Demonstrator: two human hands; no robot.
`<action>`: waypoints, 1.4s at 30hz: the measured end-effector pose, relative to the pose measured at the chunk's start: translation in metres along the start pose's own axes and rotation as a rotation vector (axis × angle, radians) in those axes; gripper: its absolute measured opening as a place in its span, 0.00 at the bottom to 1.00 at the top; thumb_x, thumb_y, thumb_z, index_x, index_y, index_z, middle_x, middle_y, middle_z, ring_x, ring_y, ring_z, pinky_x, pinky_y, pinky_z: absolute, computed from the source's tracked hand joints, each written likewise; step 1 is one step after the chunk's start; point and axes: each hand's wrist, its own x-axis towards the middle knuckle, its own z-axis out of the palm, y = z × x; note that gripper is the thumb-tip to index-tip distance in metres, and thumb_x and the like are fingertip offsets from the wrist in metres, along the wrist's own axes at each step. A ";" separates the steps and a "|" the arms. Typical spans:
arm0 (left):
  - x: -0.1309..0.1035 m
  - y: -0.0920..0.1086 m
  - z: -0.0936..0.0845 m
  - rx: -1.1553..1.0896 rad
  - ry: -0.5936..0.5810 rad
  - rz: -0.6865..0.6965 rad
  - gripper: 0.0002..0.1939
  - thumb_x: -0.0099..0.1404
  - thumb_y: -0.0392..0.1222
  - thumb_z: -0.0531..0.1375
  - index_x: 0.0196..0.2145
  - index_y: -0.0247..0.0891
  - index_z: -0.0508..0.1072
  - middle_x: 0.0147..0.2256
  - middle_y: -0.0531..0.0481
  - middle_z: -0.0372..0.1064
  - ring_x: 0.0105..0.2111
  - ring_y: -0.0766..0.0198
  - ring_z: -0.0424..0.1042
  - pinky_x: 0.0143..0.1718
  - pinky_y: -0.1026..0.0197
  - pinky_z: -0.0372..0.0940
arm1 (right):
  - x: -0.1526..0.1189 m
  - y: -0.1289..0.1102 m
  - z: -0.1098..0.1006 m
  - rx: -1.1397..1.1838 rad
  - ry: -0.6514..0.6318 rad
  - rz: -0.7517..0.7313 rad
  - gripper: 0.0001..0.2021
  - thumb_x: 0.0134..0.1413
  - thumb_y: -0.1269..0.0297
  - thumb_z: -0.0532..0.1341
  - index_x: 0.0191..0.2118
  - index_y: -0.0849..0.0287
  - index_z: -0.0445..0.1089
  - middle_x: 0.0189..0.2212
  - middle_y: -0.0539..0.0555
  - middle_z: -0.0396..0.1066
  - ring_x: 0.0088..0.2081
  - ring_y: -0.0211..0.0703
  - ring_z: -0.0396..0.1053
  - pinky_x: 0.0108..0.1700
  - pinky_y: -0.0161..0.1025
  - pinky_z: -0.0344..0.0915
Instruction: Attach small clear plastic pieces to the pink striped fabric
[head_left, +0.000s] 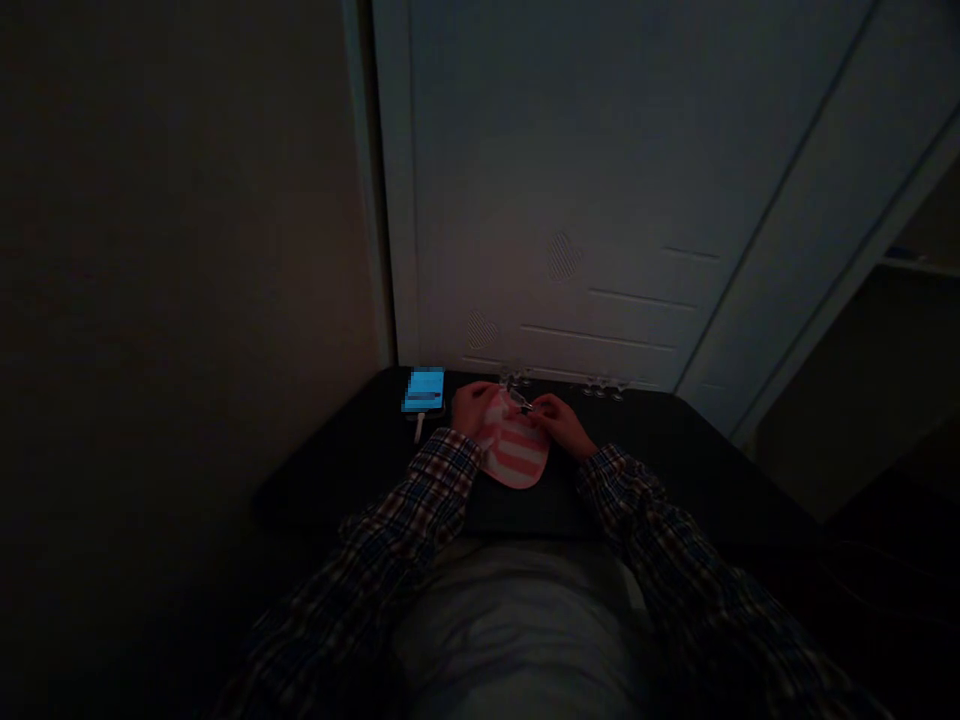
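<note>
A pink and white striped piece, rounded at its lower end, [517, 455] lies on the dark table [360, 455] between my hands. My left hand [472, 407] has its fingers closed on the piece's upper left edge. At the upper right of the piece, my right hand [559, 420] is pinched near a small shiny object [519, 399]; the dim light hides exactly what its fingertips hold. The shiny object lies over the top of the striped piece.
A lit phone [424, 390] with a white cable [419, 427] is at the back left. Small clear pieces [604, 390] sit at the table's back edge, with more [513, 376] behind the striped piece. A white panel [600, 200] rises behind the table.
</note>
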 end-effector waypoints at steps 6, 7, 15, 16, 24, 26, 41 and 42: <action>-0.002 0.007 0.002 -0.071 -0.056 -0.009 0.09 0.53 0.42 0.60 0.29 0.34 0.76 0.33 0.44 0.75 0.37 0.57 0.71 0.42 0.56 0.64 | -0.001 -0.001 -0.001 -0.015 -0.010 -0.018 0.13 0.44 0.59 0.62 0.37 0.56 0.66 0.24 0.47 0.68 0.26 0.37 0.66 0.27 0.33 0.60; -0.003 0.007 0.002 -0.095 -0.085 -0.009 0.10 0.53 0.43 0.60 0.29 0.34 0.77 0.33 0.44 0.75 0.38 0.56 0.71 0.42 0.56 0.64 | -0.001 0.000 -0.001 -0.012 -0.013 -0.020 0.13 0.44 0.58 0.62 0.37 0.56 0.66 0.24 0.47 0.68 0.26 0.37 0.66 0.28 0.33 0.60; -0.006 0.006 0.004 -0.269 -0.186 0.000 0.15 0.55 0.41 0.58 0.40 0.33 0.73 0.42 0.42 0.73 0.43 0.57 0.71 0.45 0.54 0.64 | 0.002 0.002 0.000 0.028 -0.016 -0.010 0.14 0.46 0.54 0.60 0.37 0.56 0.63 0.23 0.47 0.67 0.22 0.35 0.63 0.23 0.31 0.58; -0.005 0.004 0.005 -0.276 -0.195 0.003 0.15 0.53 0.39 0.59 0.40 0.33 0.73 0.43 0.42 0.72 0.44 0.58 0.70 0.47 0.55 0.64 | 0.002 0.001 0.000 0.031 -0.019 -0.007 0.14 0.46 0.54 0.60 0.37 0.56 0.63 0.23 0.47 0.67 0.22 0.35 0.63 0.23 0.31 0.57; -0.001 -0.004 0.007 -0.244 -0.211 -0.015 0.20 0.49 0.35 0.63 0.42 0.33 0.71 0.43 0.41 0.72 0.44 0.58 0.70 0.48 0.52 0.63 | -0.001 -0.003 -0.001 0.021 -0.009 -0.008 0.13 0.46 0.55 0.59 0.37 0.56 0.64 0.23 0.47 0.68 0.23 0.36 0.64 0.24 0.32 0.58; -0.002 -0.004 0.006 -0.226 -0.227 -0.013 0.19 0.49 0.37 0.64 0.41 0.32 0.72 0.42 0.41 0.72 0.44 0.57 0.70 0.48 0.52 0.63 | -0.001 -0.003 -0.001 0.018 -0.011 -0.009 0.13 0.46 0.55 0.59 0.38 0.56 0.64 0.24 0.47 0.68 0.23 0.36 0.64 0.25 0.32 0.59; -0.005 0.002 0.008 -0.038 -0.198 0.135 0.19 0.50 0.37 0.63 0.42 0.35 0.74 0.44 0.42 0.72 0.43 0.56 0.71 0.48 0.54 0.63 | 0.001 -0.002 -0.002 0.057 -0.042 0.017 0.17 0.50 0.49 0.55 0.36 0.59 0.68 0.23 0.49 0.67 0.21 0.36 0.62 0.22 0.33 0.59; -0.005 0.002 0.008 -0.031 -0.195 0.138 0.19 0.50 0.38 0.63 0.42 0.34 0.74 0.44 0.42 0.72 0.43 0.56 0.71 0.48 0.54 0.64 | 0.001 -0.001 -0.002 0.063 -0.042 0.018 0.18 0.51 0.48 0.54 0.35 0.59 0.68 0.22 0.49 0.67 0.20 0.36 0.62 0.22 0.33 0.59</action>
